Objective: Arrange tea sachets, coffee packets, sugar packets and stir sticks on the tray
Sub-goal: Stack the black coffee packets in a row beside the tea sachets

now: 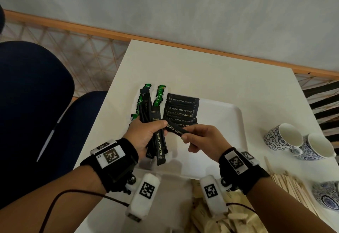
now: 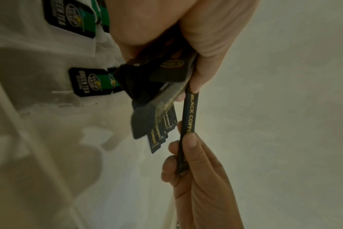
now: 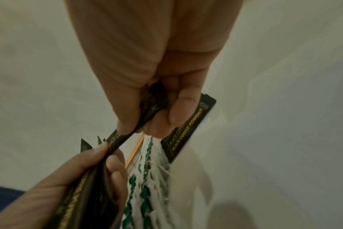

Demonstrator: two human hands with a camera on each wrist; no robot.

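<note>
My left hand (image 1: 156,129) grips a fanned bundle of black coffee packets (image 1: 160,145) above the left part of the white tray (image 1: 229,122). My right hand (image 1: 189,133) pinches one end of a single black coffee packet (image 1: 175,131); its other end lies under my left thumb. The left wrist view shows that packet (image 2: 189,113) stretched between both hands. More coffee packets (image 1: 180,111) lie overlapped in a column on the tray, with green tea sachets (image 1: 159,91) to their left. Wooden stir sticks (image 1: 293,187) and tan paper packets (image 1: 211,220) lie on the table in front of the tray.
Two blue-patterned cups (image 1: 286,137) stand right of the tray, and a matching bowl (image 1: 326,194) sits at the right edge. A dark blue chair (image 1: 36,95) stands left of the table. The wall runs along the table's far side.
</note>
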